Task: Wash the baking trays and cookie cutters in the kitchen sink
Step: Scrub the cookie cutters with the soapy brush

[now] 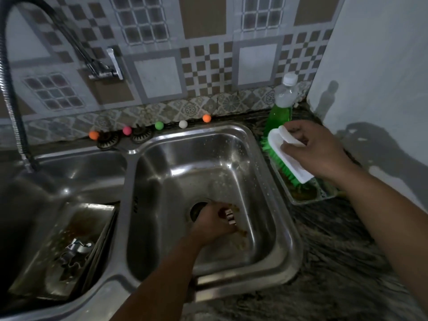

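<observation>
My left hand (214,222) is low in the right basin of the steel sink (234,133), beside the drain, gripping a small metal cookie cutter (230,217) smeared with brown residue. My right hand (317,149) grips the white handle of a scrub brush (281,150) with green bristles, over a small tray (301,199) on the counter. In the left basin a dirty baking tray (58,256) leans with several metal cookie cutters (74,251) lying in it.
A bottle of green dish soap (280,107) stands in the counter's back corner. Small coloured balls (159,125) line the ledge behind the sink. The flexible tap hose (11,93) arches over the left basin. Dark stone counter (347,262) lies to the right.
</observation>
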